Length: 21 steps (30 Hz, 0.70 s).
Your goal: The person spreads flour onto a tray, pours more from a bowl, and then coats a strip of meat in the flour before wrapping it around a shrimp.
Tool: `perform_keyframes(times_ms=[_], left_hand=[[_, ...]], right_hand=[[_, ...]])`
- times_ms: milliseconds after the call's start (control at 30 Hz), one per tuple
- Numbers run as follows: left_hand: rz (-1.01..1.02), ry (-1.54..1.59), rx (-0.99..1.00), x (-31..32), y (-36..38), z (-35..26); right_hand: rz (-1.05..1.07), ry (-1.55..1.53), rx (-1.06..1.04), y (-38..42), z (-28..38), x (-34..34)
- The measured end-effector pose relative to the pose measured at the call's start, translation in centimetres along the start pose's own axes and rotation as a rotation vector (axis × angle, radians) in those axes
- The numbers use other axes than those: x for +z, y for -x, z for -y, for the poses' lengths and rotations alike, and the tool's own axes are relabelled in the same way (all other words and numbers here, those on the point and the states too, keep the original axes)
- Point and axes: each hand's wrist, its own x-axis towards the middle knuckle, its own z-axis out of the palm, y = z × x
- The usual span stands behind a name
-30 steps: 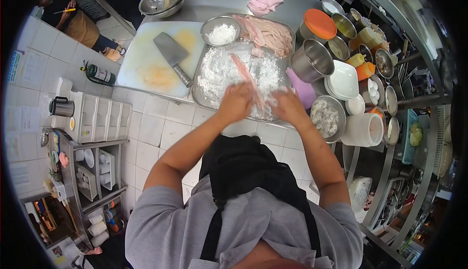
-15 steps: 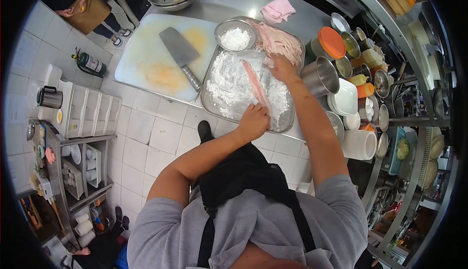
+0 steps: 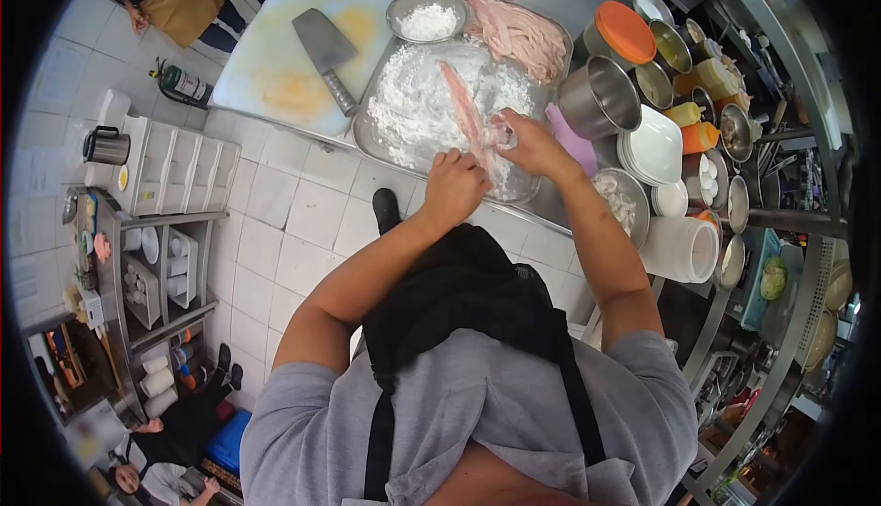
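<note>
A long strip of raw pink meat lies lengthwise on a metal tray spread with white flour. At the strip's near end, my left hand is closed, with its fingertips on the meat. Just right of the strip, my right hand pinches a small, pale, floury lump whose kind I cannot tell. A metal bowl of flour and a pile of raw meat strips sit at the tray's far end.
Left of the tray, a cleaver lies on a white cutting board. A steel pot, white dishes and a bowl of pale pieces line the right side. A person in a brown apron stands at upper left.
My right hand has come back from the meat pile to the strip's near end, now with a pale lump in its fingers. My left hand stays at the strip's end. The view has shifted.
</note>
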Motion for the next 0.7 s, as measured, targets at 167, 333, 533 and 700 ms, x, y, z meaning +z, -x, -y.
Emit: perform_keyframes(times_ms=[167, 333, 533, 700], left_hand=[[-0.018, -0.113, 0.039, 1.6, 0.3, -1.2], [-0.043, -0.151, -0.033, 1.9, 0.6, -2.6], [-0.069, -0.095, -0.119, 0.4, 0.5, -3.6], [0.089, -0.199, -0.089, -0.1, -0.7, -4.0]], right_hand=[[0.084, 0.062, -0.097, 2.0, -0.3, 1.2], [0.116, 0.133, -0.155, 2.9, -0.4, 1.8], [-0.049, 0.136, -0.16, 2.7, -2.3, -1.2], [0.286, 0.579, -0.065, 1.6, -2.1, -1.1]])
